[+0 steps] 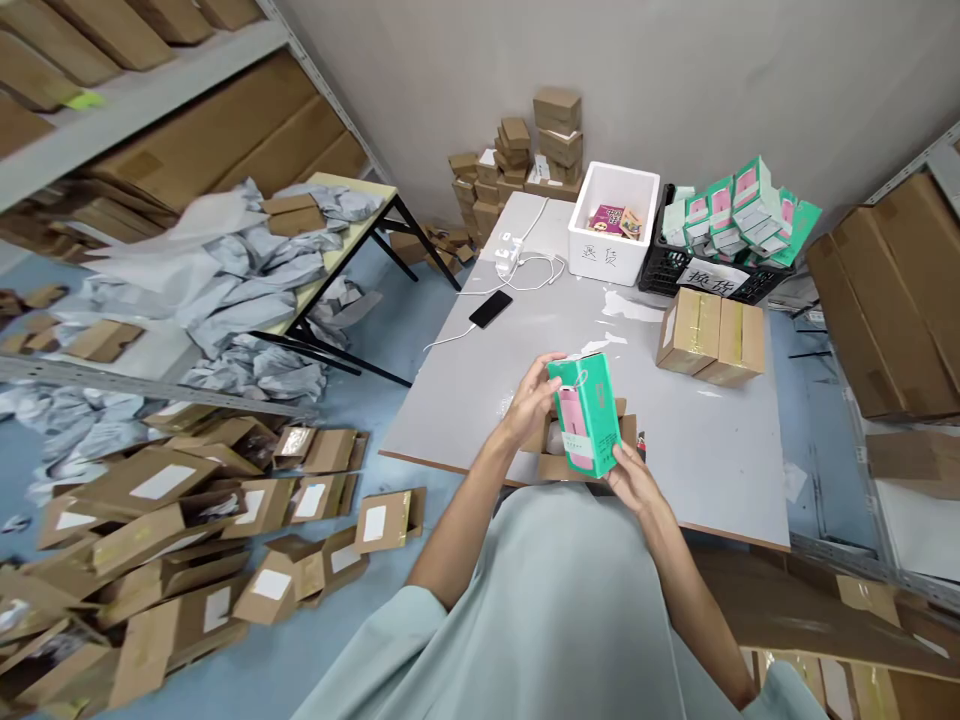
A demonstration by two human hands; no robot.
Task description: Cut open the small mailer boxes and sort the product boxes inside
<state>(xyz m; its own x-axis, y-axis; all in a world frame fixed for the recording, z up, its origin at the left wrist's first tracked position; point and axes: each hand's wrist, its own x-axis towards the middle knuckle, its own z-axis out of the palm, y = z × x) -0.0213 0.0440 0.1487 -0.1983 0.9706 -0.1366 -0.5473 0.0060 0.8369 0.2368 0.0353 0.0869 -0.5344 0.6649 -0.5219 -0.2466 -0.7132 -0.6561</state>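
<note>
I hold a green and pink product box (588, 412) upright in both hands over the near edge of a grey table (720, 440). My left hand (531, 400) grips its upper left side. My right hand (634, 478) grips its lower right corner. Under the box lies an open brown cardboard carton (551, 455), partly hidden by my hands.
Two sealed brown cartons (711, 336) sit to the right, a black phone (490, 309) on a white cable at left. At the back stand a white foam bin (613, 222) and a black crate of green boxes (731, 225). Opened cartons (187, 540) litter the floor left.
</note>
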